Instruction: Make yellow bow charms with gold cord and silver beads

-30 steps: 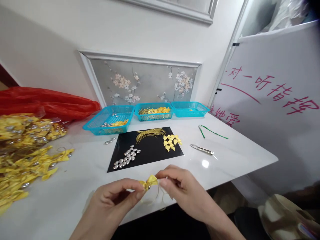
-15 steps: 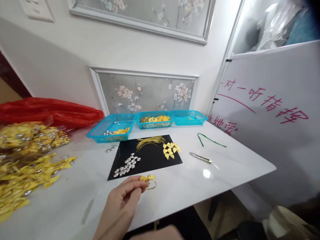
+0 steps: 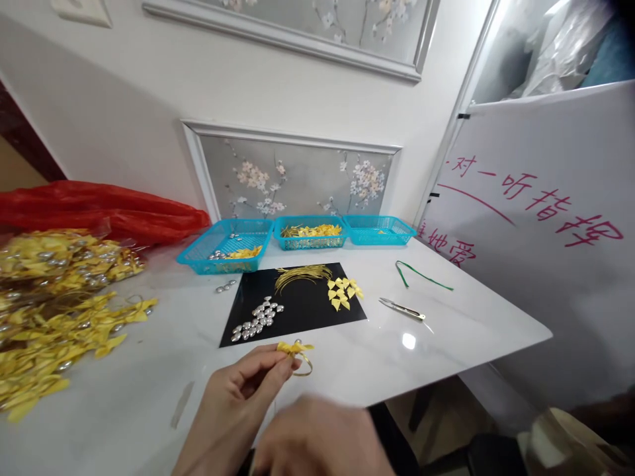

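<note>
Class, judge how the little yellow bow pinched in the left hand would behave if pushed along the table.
Probably very light: the left hand holds the yellow bow with just a light pinch. Likely floppy, since its thin gold loop hangs limp below it. It looks flat, so it should slide rather than roll.

Baskets (image 3: pixel 225 248) behind mat (image 3: pixel 297 311); snips (image 3: pixel 403 309) right of mat.

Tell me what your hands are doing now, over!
Left hand pinches yellow bow. Right hand low, blurred, grip unclear. Black mat just beyond.

White table (image 3: pixel 446 340) carries black mat (image 3: pixel 307 312), teal baskets (image 3: pixel 310 244), snips (image 3: pixel 403 309), yellow bows (image 3: pixel 54 324).
</note>
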Available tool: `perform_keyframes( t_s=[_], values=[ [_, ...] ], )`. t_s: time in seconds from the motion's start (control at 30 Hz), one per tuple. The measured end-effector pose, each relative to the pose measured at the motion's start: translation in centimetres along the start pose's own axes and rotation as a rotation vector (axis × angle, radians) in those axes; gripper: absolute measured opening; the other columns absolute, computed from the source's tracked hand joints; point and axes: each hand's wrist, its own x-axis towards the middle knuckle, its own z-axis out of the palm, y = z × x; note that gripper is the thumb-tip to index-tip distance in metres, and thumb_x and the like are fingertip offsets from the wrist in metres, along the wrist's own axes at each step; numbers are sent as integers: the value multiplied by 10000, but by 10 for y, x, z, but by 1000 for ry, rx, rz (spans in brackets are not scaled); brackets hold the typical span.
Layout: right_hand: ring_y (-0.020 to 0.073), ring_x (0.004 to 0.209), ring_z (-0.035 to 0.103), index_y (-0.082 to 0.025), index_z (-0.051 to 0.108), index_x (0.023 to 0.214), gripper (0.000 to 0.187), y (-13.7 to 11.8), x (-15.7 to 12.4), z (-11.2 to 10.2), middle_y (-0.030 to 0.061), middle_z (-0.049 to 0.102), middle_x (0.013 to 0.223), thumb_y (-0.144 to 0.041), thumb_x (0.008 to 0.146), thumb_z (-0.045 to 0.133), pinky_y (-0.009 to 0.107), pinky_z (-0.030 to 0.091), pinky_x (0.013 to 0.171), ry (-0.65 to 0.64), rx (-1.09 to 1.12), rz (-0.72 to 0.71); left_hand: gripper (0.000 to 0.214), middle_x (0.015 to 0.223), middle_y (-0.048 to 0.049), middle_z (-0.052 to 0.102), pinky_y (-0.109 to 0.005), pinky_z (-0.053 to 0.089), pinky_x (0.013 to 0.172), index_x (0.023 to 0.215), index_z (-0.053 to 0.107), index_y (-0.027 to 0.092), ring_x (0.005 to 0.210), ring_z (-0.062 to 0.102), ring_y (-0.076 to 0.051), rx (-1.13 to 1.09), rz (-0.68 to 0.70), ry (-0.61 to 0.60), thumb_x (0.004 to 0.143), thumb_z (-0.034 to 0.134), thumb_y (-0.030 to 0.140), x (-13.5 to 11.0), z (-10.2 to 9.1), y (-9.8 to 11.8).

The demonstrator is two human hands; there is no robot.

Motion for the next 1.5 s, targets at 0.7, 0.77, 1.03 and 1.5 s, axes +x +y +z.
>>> perform_keyframes(
  t_s=[0.7,0.77,1.03,1.5],
  values=[
    [156,701,476,-173,690,873,290,10,5,-33,41,570,782,-63,989,448,278,385,587,330,-679,-172,263,803,-13,693,-269,520,791,781,683,241,844,637,-212,70,19,-168,854,646,491,-8,-5,4],
    [154,705,482,-174,676,863,294,10,4,-33,41,578,796,-75,999,435,277,389,595,307,-670,-174,279,789,-15,690,-264,519,769,782,684,235,816,630,-204,78,19,-166,864,632,496,-7,-4,5],
    [170,745,509,-172,660,933,268,5,1,-31,54,593,849,-113,1019,414,286,437,665,277,-629,-156,306,691,3,649,-231,494,671,722,671,235,705,598,-175,105,56,-130,852,631,508,-8,-2,8],
    [172,709,524,-158,662,923,290,-7,2,-32,59,596,812,-26,969,408,284,430,620,373,-661,-143,318,740,-8,678,-258,494,725,753,681,240,771,620,-202,160,58,-118,870,589,521,-9,-3,11]
  ],
)
